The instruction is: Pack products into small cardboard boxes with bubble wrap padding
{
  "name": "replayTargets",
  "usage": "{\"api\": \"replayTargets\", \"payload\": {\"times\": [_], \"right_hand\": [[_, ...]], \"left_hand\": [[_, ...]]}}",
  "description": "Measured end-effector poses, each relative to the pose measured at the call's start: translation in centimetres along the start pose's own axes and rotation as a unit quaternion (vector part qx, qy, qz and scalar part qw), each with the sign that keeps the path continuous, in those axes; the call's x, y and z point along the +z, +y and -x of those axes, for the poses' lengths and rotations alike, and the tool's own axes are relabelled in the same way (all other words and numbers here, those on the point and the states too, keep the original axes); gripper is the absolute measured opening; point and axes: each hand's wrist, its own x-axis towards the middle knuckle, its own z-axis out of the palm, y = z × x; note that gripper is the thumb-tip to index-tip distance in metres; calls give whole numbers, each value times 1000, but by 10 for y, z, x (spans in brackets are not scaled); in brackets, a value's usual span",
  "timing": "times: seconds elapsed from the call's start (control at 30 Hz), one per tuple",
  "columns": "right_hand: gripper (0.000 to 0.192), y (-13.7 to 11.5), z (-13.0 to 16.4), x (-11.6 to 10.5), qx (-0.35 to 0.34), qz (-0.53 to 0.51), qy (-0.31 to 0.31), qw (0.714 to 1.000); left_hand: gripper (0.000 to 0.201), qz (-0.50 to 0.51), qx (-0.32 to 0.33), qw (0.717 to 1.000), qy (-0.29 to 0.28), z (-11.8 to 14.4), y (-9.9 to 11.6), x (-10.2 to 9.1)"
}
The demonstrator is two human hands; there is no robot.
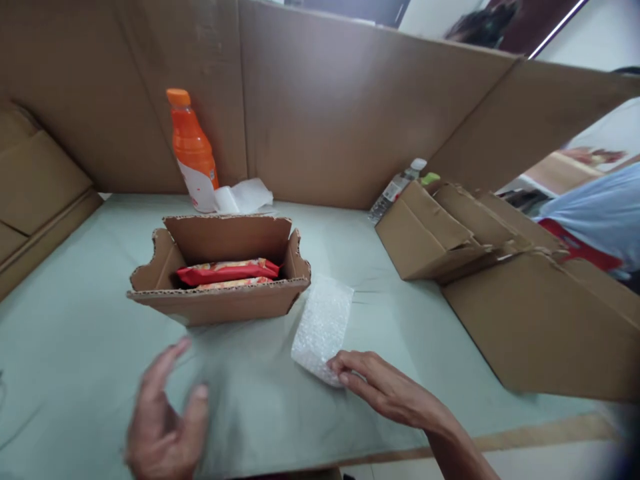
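Observation:
A piece of bubble wrap lies on the table just right of an open cardboard box. My right hand pinches the near end of the wrap between thumb and fingers. In front of the box, my left hand is held with thumb and fingers apart and nothing between them; it is slightly blurred. Inside the box lie red packets, their lower parts hidden by the front wall.
Behind the box stand an orange bottle and some crumpled white plastic. At the right are several cardboard boxes and a clear bottle. A tall cardboard partition closes the back. A person in blue is beyond it.

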Motion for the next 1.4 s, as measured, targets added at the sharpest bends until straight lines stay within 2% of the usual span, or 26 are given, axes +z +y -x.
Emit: {"api": "replayTargets", "payload": {"times": [0.1, 0.17, 0.27, 0.37, 0.43, 0.5, 0.57, 0.6, 0.63, 0.7, 0.8, 0.87, 0.93, 1.0, 1.03, 1.1, 1.17, 1.23, 1.3, 1.33, 1.4], "right_hand": [[23, -1, 1, 0, -5, -49, -62, 997], [23, 3, 0, 0, -2, -87, -87, 992], [24, 10, -3, 4, 12, -150, -84, 985], [25, 15, -6, 14, 27, -182, -46, 982], [23, 17, -4, 22, 41, -158, 30, 986], [19, 18, 3, 31, 54, -79, 187, 978], [14, 15, 14, 39, 27, 30, 350, 936], [12, 13, 19, 42, -4, 79, 396, 915], [13, 11, 24, 46, -39, 118, 408, 904], [19, 6, 28, 55, -96, 171, 351, 916], [27, 5, 22, 70, -116, 223, 245, 936], [26, 9, 14, 78, -113, 227, 241, 937], [27, 12, 8, 81, -108, 193, 260, 940], [26, 14, 6, 79, -94, 131, 258, 953], [25, 13, 7, 78, -81, 95, 244, 962], [22, 11, 10, 75, -43, 35, 208, 977], [20, 7, 15, 76, -10, 23, 221, 975], [18, 3, 20, 80, -20, 69, 299, 951], [20, -1, 22, 87, -59, 136, 363, 920], [22, -2, 23, 90, -76, 166, 366, 913], [26, -3, 20, 95, -89, 213, 330, 915]], "left_hand": [[66, -25, 105, 983, -147, 23, 15, 21], [75, -15, 129, 965, -227, 25, 21, 40], [81, 0, 131, 949, -287, 16, 27, 66], [66, -28, 94, 946, -309, 8, 29, 85], [60, -59, 61, 945, -316, 5, 29, 93], [60, -82, 40, 942, -322, 1, 28, 100], [62, -97, 32, 940, -326, -2, 27, 104], [62, -104, 32, 939, -327, -4, 27, 105], [63, -113, 31, 937, -328, -5, 27, 107], [63, -131, 29, 934, -332, -6, 28, 108], [63, -121, 39, 939, -319, -6, 29, 107], [62, -81, 86, 951, -285, -4, 29, 101], [67, -44, 169, 949, -264, 1, 27, 91], [73, -29, 239, 929, -282, 8, 24, 81], [72, -26, 252, 920, -299, 11, 23, 77], [65, -25, 235, 918, -320, 17, 21, 73], [60, -33, 188, 929, -318, 19, 19, 75], [57, -46, 147, 938, -309, 18, 17, 82], [57, -55, 120, 941, -312, 13, 16, 91], [58, -56, 111, 941, -313, 10, 16, 96], [58, -51, 108, 945, -305, 5, 17, 103]]}}
